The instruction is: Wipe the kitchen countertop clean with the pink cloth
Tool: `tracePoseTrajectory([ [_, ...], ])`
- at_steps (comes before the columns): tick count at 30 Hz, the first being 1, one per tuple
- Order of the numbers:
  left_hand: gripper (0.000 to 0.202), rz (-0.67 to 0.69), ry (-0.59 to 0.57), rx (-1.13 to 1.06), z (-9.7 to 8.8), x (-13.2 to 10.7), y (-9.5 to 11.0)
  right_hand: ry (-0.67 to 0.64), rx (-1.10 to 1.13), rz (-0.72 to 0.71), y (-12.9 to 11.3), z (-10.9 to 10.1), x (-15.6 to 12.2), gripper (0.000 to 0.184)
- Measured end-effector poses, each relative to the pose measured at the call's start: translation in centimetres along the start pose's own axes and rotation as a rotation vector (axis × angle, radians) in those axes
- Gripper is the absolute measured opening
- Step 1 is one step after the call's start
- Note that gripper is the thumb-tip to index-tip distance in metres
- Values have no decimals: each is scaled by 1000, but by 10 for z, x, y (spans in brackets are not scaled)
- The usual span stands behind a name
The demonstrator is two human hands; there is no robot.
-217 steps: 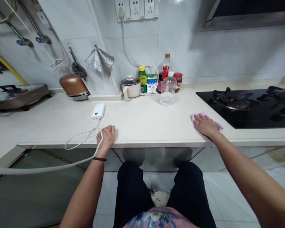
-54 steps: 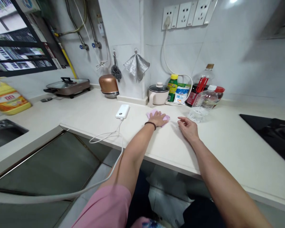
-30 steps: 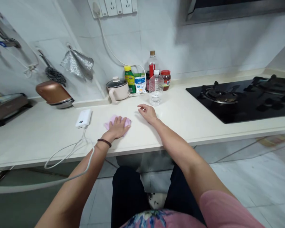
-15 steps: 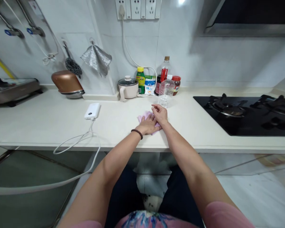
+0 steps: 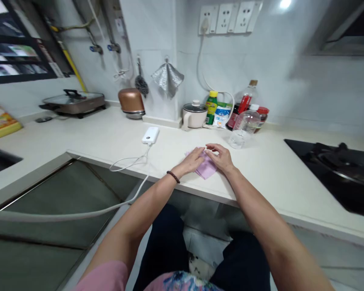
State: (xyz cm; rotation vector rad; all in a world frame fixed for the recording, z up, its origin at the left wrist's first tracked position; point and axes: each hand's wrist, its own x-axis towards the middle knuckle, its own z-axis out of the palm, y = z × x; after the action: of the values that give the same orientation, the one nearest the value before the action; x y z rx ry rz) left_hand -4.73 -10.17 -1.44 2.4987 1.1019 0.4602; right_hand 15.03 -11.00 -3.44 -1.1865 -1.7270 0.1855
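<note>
A folded pink cloth [image 5: 207, 168] lies on the white countertop [image 5: 176, 146], close to its front edge. My left hand [image 5: 191, 161], with a dark beaded bracelet at the wrist, rests over the cloth's left part with its fingers stretched out. My right hand [image 5: 221, 158] is at the cloth's upper right; its fingers are loosely bent, with a gap between thumb and forefinger. The fingertips of both hands come close together above the cloth. Behind my right hand stands a clear plastic bottle [image 5: 245, 126].
A white power bank [image 5: 151, 135] with a cable [image 5: 130, 158] lies to the left. Along the wall stand a small lidded pot [image 5: 195, 117], a green bottle [image 5: 211, 108] and a red-lidded jar [image 5: 262, 118]. A black gas stove [image 5: 330, 169] is at right, an electric pan [image 5: 74, 104] at far left.
The view has turned to the left. My hands have moved apart from their overlapped position; the left hand, flat on the cloth before, now shows more of the cloth between the hands.
</note>
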Motion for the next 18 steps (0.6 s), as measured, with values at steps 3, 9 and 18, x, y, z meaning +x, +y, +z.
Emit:
tracePoseTrajectory([
  [3,52,-20,254,13,-20,-33,-28,-219,-50,-70,-5,6,-3,41],
  [9,41,-219,442,175,-43,-80,-84,-425,-157,-106,3,14,0,36],
  [18,34,-152,336,262,-31,-61,-86,-238,-466,107,31,-8,2,34],
])
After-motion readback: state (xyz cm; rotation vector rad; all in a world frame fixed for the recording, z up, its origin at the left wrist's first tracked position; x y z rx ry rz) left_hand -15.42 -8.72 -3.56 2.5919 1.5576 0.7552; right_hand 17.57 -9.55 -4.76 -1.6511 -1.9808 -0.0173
